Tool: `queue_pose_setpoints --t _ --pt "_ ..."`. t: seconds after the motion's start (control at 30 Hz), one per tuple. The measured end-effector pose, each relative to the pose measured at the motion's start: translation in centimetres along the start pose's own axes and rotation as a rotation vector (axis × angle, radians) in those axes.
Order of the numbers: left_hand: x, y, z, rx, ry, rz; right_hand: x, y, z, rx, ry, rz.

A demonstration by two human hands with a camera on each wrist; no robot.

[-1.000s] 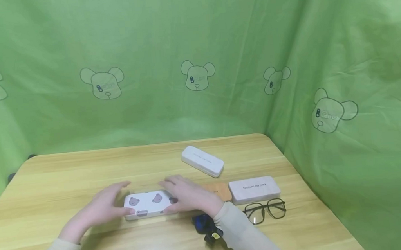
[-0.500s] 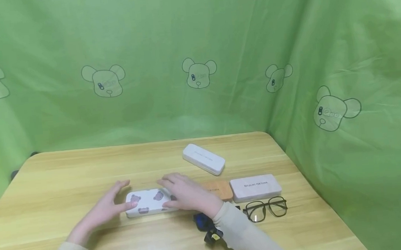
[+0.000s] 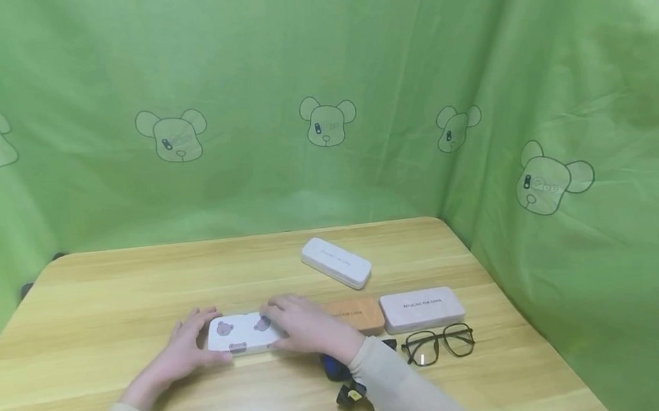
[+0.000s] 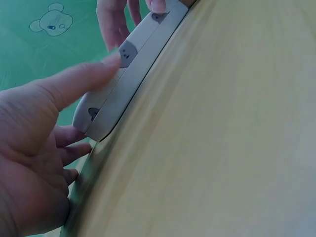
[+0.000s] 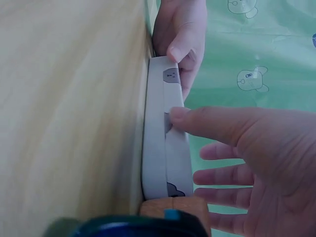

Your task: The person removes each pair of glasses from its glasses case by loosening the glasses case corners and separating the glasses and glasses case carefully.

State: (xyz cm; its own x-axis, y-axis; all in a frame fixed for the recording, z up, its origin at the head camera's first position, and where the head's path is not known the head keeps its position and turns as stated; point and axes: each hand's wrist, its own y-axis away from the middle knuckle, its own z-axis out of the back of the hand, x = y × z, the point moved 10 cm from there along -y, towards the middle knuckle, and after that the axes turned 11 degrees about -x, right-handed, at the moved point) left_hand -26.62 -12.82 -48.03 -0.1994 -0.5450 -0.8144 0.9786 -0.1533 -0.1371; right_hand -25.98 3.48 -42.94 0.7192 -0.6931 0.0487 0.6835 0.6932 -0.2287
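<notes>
A white glasses case [image 3: 238,335] with brown bear-head prints lies closed on the table in the head view. My left hand [image 3: 187,352] grips its left end, thumb on the front side and fingers behind. At the right part my right hand [image 3: 310,326] spans the case, hiding that end. The right wrist view shows the right thumb [image 5: 210,123] against the front of the case [image 5: 155,128], near the lid seam, with the other fingers along the far side. In the left wrist view the left thumb [image 4: 81,81] lies over the front edge of the case [image 4: 133,79].
Right of the bear-print case sit an orange case [image 3: 361,316] and a pale pinkish case [image 3: 421,309]. Black-framed glasses [image 3: 439,344] lie in front of them. A plain white case [image 3: 336,263] rests farther back. Green curtains [image 3: 257,172] enclose the wooden table [image 3: 138,278].
My left hand has moved in closer, its fingers now around the left end and its thumb lowered to the front edge. The right hand has shifted only slightly; the bear-print case stays put.
</notes>
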Motion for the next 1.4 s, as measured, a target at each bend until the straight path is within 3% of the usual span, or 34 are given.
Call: queue_pose_setpoints --t 0.33,1.0,1.4 --pt "-0.13 -0.18 -0.25 -0.047 -0.102 -0.039 0.25 0.04 -0.07 -0.005 0.009 0.02" --pt "-0.64 0.22 -0.24 -0.05 -0.136 -0.041 0.33 0.01 -0.52 0.009 -0.002 0.057" --pt "-0.84 0.56 -0.23 -0.044 -0.118 -0.02 -0.22 -0.18 -0.94 0.024 -0.061 0.032"
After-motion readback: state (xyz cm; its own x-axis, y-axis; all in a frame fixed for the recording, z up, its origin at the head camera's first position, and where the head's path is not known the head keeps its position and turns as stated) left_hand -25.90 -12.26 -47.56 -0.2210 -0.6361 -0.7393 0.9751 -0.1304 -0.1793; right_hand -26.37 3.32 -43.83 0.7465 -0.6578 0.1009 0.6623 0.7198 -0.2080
